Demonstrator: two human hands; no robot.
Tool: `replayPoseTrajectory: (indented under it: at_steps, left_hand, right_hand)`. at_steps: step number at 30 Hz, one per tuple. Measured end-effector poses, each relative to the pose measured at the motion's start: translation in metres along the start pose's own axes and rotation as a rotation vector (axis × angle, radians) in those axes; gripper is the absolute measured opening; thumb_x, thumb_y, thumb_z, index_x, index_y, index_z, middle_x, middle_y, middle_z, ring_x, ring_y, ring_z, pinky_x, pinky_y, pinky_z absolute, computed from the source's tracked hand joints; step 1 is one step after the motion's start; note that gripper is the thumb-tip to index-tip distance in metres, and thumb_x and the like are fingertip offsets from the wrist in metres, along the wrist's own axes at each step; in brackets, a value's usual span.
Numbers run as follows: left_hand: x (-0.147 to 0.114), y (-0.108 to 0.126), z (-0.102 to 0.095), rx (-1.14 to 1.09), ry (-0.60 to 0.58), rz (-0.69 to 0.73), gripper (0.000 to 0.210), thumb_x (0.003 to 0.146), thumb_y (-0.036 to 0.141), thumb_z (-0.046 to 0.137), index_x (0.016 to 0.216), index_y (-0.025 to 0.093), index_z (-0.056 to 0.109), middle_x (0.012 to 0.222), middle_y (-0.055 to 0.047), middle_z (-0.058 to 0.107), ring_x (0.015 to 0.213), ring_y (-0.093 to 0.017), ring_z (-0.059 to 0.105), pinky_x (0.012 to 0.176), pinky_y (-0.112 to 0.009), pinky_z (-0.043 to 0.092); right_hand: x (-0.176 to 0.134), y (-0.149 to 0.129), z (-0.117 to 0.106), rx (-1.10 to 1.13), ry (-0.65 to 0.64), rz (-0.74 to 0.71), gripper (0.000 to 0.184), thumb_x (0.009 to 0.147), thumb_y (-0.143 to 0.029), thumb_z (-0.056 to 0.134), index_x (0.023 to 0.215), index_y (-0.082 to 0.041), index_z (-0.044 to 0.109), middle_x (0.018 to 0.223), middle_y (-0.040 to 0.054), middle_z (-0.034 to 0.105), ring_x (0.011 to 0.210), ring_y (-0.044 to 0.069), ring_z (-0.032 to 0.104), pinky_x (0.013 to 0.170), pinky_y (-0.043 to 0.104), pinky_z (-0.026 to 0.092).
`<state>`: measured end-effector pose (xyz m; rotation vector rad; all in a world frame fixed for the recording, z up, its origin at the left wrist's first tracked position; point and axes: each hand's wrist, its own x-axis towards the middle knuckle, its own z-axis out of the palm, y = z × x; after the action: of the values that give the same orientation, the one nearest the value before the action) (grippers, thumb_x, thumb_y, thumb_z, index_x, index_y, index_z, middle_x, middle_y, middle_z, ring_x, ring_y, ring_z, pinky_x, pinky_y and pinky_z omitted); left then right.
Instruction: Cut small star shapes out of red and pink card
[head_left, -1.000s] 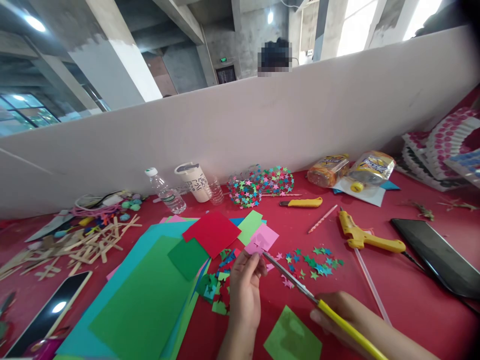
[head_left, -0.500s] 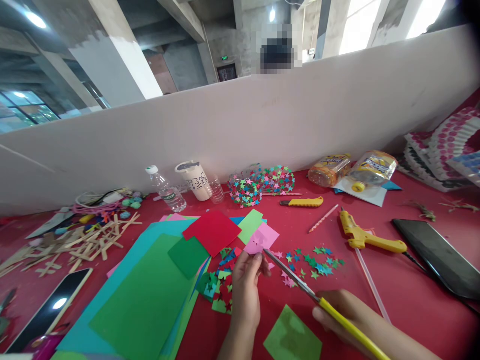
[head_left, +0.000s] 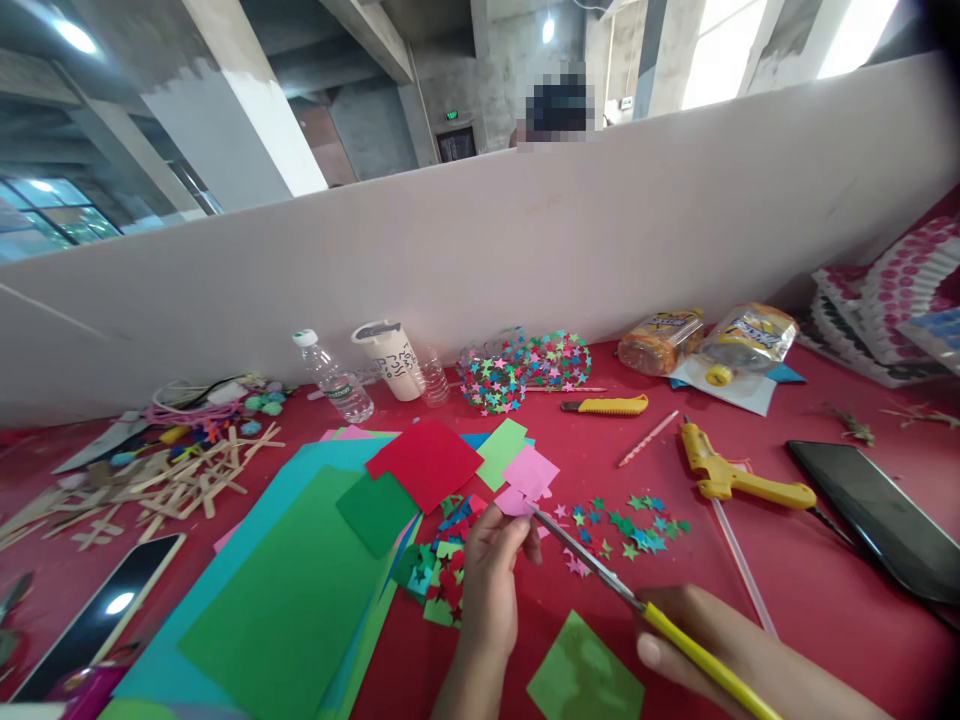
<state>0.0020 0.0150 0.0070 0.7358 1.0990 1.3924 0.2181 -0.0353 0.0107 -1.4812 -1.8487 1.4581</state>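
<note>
Between the thumb and fingers of my left hand (head_left: pixel 491 570) is a small piece of pink paper (head_left: pixel 513 500). My right hand (head_left: pixel 694 625) grips yellow-handled scissors (head_left: pixel 589 558), whose blade tips reach the right edge of that piece. The blades look almost closed. Just behind, a larger pink paper square (head_left: pixel 534 468) overlaps a light green square (head_left: pixel 501 452). Cut paper stars (head_left: pixel 637 525) in several colours are scattered right of the blades. Punched scraps (head_left: pixel 448 580) lie beside my left wrist. A green paper square (head_left: pixel 585 670) is between my forearms.
Large coloured sheets (head_left: pixel 277 590) and a red square (head_left: pixel 424 465) spread at left, near wooden sticks (head_left: pixel 199 480) and a phone (head_left: pixel 105 620). A star-covered bottle (head_left: pixel 491 380), a yellow cutter (head_left: pixel 611 405), a glue gun (head_left: pixel 739 480) and a black tablet-like device (head_left: pixel 874 515) stand or lie beyond.
The pink piece in my left hand has shifted down and tilted, showing more of the pink square behind it. My right hand and the scissors have moved slightly right and down.
</note>
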Motion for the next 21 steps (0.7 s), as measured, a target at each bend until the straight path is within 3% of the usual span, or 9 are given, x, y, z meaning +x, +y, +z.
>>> replayPoseTrajectory:
  at_steps: [12, 21]
  left_hand:
    - [-0.002, 0.004, 0.002, -0.001, 0.015, -0.016, 0.012, 0.068, 0.027, 0.072, 0.068, 0.015, 0.07, 0.058, 0.0, 0.06, 0.053, -0.012, 0.05, 0.054, -0.025, 0.04]
    - [0.002, 0.002, -0.001, 0.032, -0.009, -0.007, 0.012, 0.07, 0.027, 0.071, 0.067, 0.015, 0.07, 0.056, 0.0, 0.058, 0.052, -0.012, 0.049, 0.053, -0.024, 0.04]
  right_hand:
    - [0.0, 0.01, 0.003, -0.006, -0.011, -0.02, 0.058, 0.09, -0.073, 0.051, 0.078, -0.018, 0.067, 0.081, 0.004, 0.069, 0.075, 0.022, 0.061, 0.063, 0.023, 0.051]
    - [0.006, 0.006, 0.008, 0.058, 0.056, 0.078, 0.062, 0.078, -0.08, 0.058, 0.065, -0.019, 0.058, 0.063, -0.0024, 0.053, 0.059, 0.016, 0.049, 0.057, 0.023, 0.046]
